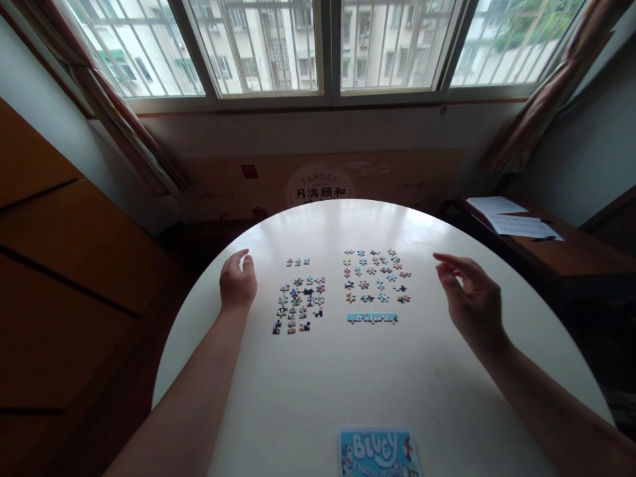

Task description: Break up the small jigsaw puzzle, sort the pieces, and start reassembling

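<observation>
My left hand [238,281] rests on the white round table [298,391], left of the loose puzzle pieces. Its fingers are loosely curled with the thumb apart, and nothing shows in them. Over the right side of the table is my right hand [474,297], index finger stretched out and thumb a little below it, with no piece visible between them. Nearest to my left hand lies a group of jigsaw pieces [294,299], with a short row of pieces [298,262] above it. A second group of spread pieces [371,271] lies nearer my right hand. Below it sits a joined blue puzzle strip [372,318].
A blue Bluey picture card or box [378,454] lies at the table's near edge. Beyond the table stands a printed cardboard panel [397,182] under the window. Papers [519,225] lie on a brown side table at right, and a wooden cabinet [64,285] stands at left.
</observation>
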A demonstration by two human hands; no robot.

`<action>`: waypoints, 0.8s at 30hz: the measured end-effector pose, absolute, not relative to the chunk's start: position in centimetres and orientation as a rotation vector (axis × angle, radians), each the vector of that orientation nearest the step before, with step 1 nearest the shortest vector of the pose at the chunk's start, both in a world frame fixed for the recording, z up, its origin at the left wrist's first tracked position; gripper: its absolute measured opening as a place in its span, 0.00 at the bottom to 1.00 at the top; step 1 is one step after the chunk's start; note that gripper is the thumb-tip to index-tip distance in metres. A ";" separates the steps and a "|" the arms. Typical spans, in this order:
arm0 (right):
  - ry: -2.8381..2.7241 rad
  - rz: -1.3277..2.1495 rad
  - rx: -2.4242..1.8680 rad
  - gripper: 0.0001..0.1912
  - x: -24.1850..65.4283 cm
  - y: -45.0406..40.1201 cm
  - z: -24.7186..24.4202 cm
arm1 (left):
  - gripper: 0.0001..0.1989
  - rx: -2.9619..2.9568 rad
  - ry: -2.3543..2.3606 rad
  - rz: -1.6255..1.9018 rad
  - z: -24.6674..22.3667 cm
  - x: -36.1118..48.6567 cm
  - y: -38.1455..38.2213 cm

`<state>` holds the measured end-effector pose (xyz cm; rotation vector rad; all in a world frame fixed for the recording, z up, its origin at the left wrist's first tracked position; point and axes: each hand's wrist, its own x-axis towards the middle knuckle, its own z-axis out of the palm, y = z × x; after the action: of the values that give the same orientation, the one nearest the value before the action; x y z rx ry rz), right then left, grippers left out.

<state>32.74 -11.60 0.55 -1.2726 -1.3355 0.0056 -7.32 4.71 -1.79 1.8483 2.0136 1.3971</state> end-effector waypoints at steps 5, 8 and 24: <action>-1.327 -0.087 -1.276 0.15 33.1 -11.3 0.2 | 0.25 1.602 2.017 1.368 -1.8 -7.4 4.8; -1.352 -0.168 -1.292 0.15 33.2 -11.1 0.0 | 0.27 1.598 2.045 1.328 -1.6 -7.1 4.9; -1.432 -0.450 -1.344 0.19 34.1 -9.8 -1.4 | 0.18 1.962 2.400 0.987 -2.5 -4.4 5.0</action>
<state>34.12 -9.80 -1.37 -1.3440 -1.4315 -0.4495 -4.43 5.01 -2.52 1.9617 2.4001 0.9875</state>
